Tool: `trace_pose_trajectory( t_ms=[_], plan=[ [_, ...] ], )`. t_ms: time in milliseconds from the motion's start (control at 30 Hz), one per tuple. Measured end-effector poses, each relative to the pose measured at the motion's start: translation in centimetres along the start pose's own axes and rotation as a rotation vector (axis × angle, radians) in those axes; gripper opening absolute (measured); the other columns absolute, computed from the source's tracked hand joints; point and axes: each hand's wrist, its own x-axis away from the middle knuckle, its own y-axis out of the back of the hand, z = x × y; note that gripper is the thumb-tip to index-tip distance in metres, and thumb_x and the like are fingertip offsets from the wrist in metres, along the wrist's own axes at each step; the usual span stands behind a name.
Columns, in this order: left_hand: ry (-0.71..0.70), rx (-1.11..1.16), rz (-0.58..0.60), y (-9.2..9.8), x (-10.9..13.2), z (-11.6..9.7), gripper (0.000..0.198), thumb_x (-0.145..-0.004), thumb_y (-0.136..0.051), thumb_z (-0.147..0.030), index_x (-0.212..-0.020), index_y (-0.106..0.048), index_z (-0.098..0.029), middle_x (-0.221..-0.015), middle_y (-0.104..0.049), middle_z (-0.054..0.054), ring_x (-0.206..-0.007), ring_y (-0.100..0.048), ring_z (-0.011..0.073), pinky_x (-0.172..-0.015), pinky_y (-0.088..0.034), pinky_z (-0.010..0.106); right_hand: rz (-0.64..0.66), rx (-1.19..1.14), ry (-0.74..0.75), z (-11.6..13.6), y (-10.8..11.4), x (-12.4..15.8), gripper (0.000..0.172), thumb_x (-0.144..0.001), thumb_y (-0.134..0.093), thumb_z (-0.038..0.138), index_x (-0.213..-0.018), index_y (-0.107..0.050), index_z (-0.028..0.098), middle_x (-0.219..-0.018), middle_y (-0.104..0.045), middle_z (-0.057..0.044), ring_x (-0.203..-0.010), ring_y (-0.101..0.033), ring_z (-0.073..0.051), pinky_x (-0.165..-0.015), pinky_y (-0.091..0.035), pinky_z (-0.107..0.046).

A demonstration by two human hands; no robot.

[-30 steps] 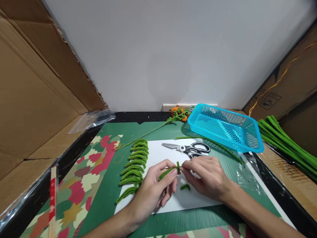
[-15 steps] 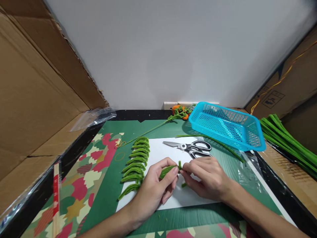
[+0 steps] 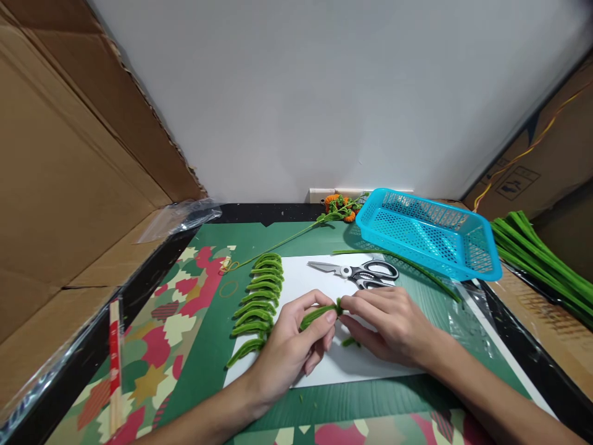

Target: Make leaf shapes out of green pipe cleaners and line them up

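My left hand pinches a short folded green pipe cleaner piece between thumb and fingers, over the white paper sheet. My right hand pinches the right end of the same piece, where a small tuft sticks up. A small green offcut lies on the paper under my right hand. To the left of my hands, a row of several folded green pieces is lined up along the paper's left edge.
Scissors lie on the paper behind my hands. A blue plastic basket stands at the back right, a long green stem before it. A bundle of green pipe cleaners lies far right. An orange flower stem sits at the back. Cardboard walls stand left and right.
Both hands have kept their pinch on the green piece and shifted only slightly; the camera view has tilted a little.
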Motion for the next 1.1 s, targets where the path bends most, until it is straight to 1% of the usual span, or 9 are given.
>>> trace_pose_trajectory(
  t_ms=[133,233,333,433,600,833,933,1000,1100],
  plan=[
    [0.060,0.066,0.045,0.07,0.01,-0.19,0.026,-0.099,-0.066,-0.042,-0.090,-0.053,-0.022,-0.058,-0.049,-0.009,-0.035,-0.030,0.0017,-0.034,-0.019,0.013,0.041,-0.009,0.014,-0.03,0.15,-0.09,0.022,-0.112,-0.047,0.022,-0.105,-0.066,0.014,-0.076,-0.067,-0.003,-0.057,-0.056,-0.015,-0.052,-0.035,-0.031],
    [0.120,0.110,0.112,0.10,0.07,-0.43,0.027,-0.101,-0.063,-0.043,-0.089,-0.049,-0.023,-0.060,-0.044,-0.010,-0.035,-0.028,0.0018,-0.034,-0.015,0.014,0.035,-0.013,0.015,-0.06,0.24,-0.15,0.021,-0.112,-0.047,0.022,-0.107,-0.066,0.014,-0.080,-0.070,-0.004,-0.060,-0.059,-0.015,-0.055,-0.039,-0.030],
    [0.132,0.124,0.139,0.11,0.15,-0.59,0.027,-0.102,-0.061,-0.042,-0.090,-0.048,-0.022,-0.062,-0.042,-0.010,-0.037,-0.024,0.0015,-0.035,-0.013,0.015,-0.077,0.018,0.003,-0.06,0.33,-0.12,0.015,-0.110,-0.055,0.024,-0.108,-0.065,0.014,-0.094,-0.075,-0.009,-0.071,-0.067,-0.017,-0.061,-0.045,-0.029],
    [0.132,0.125,0.122,0.16,0.19,-0.53,0.022,-0.103,-0.060,-0.040,-0.095,-0.049,-0.022,-0.064,-0.042,-0.010,-0.040,-0.019,0.0023,-0.037,-0.011,0.017,-0.143,0.035,0.004,-0.02,0.42,-0.09,0.010,-0.107,-0.061,0.024,-0.104,-0.065,0.015,-0.094,-0.074,-0.009,-0.072,-0.066,-0.016,-0.060,-0.044,-0.028],
    [0.118,0.147,0.138,0.28,0.01,-0.44,0.019,-0.102,-0.061,-0.036,-0.098,-0.049,-0.021,-0.064,-0.038,-0.011,-0.043,-0.018,0.0033,-0.038,-0.011,0.018,-0.003,0.023,0.028,-0.10,0.40,-0.11,0.017,-0.110,-0.053,0.019,-0.104,-0.067,0.013,-0.083,-0.070,-0.005,-0.063,-0.058,-0.015,-0.054,-0.036,-0.030],
    [0.157,0.125,0.126,0.23,0.13,-0.81,0.023,-0.102,-0.063,-0.037,-0.093,-0.050,-0.020,-0.063,-0.034,-0.012,-0.042,-0.016,0.0018,-0.038,-0.005,0.017,0.048,-0.134,0.006,-0.08,0.27,0.37,0.017,-0.106,-0.052,0.011,-0.106,-0.069,0.011,-0.084,-0.068,-0.007,-0.062,-0.054,-0.016,-0.055,-0.035,-0.031],
    [0.121,0.107,0.120,0.17,0.08,-0.57,0.024,-0.103,-0.063,-0.041,-0.096,-0.051,-0.021,-0.063,-0.040,-0.011,-0.038,-0.019,0.0006,-0.035,-0.007,0.017,0.030,-0.225,-0.063,0.09,0.16,0.29,0.015,-0.105,-0.055,0.013,-0.106,-0.070,0.011,-0.083,-0.068,-0.007,-0.064,-0.057,-0.016,-0.056,-0.037,-0.031],
    [0.099,0.075,0.119,0.18,-0.04,-0.38,0.025,-0.102,-0.065,-0.042,-0.097,-0.052,-0.021,-0.064,-0.044,-0.011,-0.037,-0.020,0.0002,-0.034,-0.009,0.016,0.011,-0.336,-0.165,0.20,0.13,0.10,0.013,-0.104,-0.058,0.015,-0.104,-0.071,0.013,-0.085,-0.070,-0.006,-0.065,-0.059,-0.015,-0.058,-0.040,-0.029],
    [0.092,0.018,0.108,0.27,-0.20,-0.19,0.028,-0.099,-0.069,-0.044,-0.095,-0.053,-0.021,-0.060,-0.039,-0.012,-0.039,-0.018,0.0010,-0.034,-0.010,0.015,-0.017,-0.492,-0.334,0.37,0.21,-0.23,0.010,-0.103,-0.063,0.018,-0.099,-0.072,0.016,-0.083,-0.070,-0.003,-0.064,-0.058,-0.013,-0.060,-0.044,-0.025]
  ],
)
